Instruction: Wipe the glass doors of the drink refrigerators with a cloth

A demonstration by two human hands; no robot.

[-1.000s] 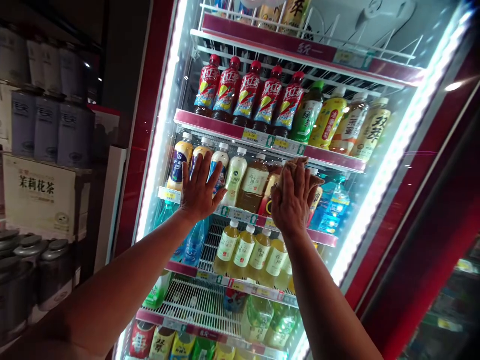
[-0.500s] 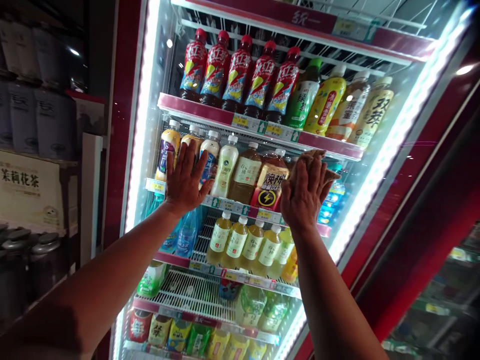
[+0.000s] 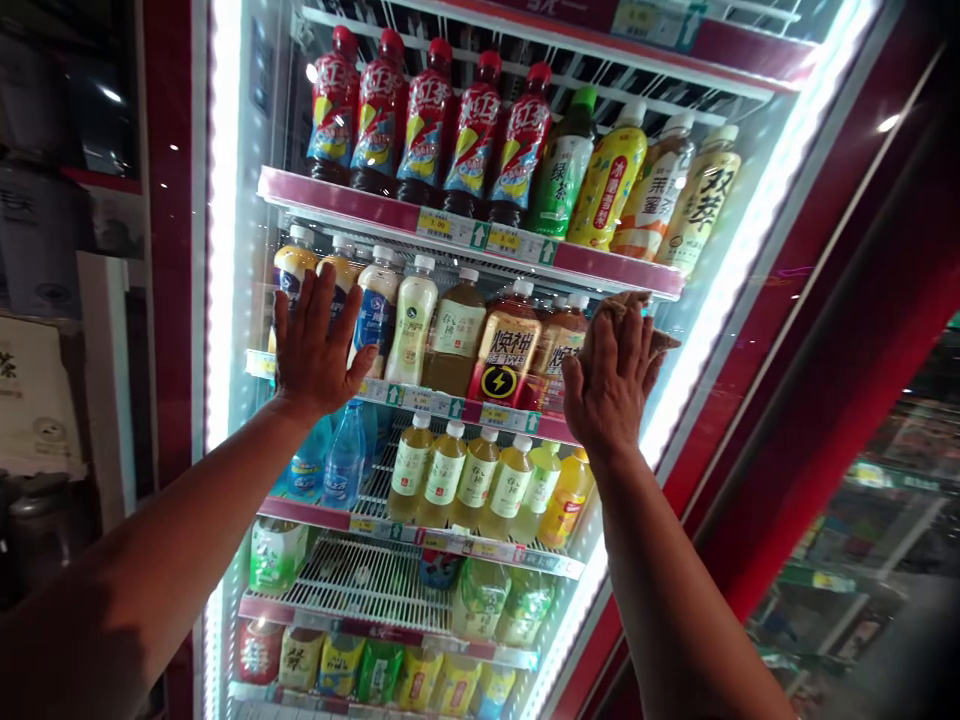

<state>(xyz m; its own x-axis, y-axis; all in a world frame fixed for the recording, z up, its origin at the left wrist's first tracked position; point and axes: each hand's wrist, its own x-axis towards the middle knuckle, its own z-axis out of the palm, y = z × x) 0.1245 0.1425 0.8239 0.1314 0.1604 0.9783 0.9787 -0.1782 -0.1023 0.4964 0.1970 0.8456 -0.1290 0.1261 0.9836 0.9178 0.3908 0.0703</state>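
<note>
Left hand [image 3: 313, 345] is held spread, palm forward, at 9 o'clock, well apart from right hand [image 3: 611, 375] at 3; brown cloth [image 3: 627, 303] is gripped under the latter. Cloth is now shifted toward light strip [image 3: 726, 270]; energy-drink bottle [image 3: 508, 350] behind is uncovered, so 3 o'clock side is apparently being reached.

Rag [image 3: 663, 342] is looking like matt cloth tbh, door pane [image 3: 705, 310] is passing for smooth, glossy glass, bottles [image 3: 430, 125] are shining like plastic, wire rack [image 3: 364, 572] is looking metal.
</note>
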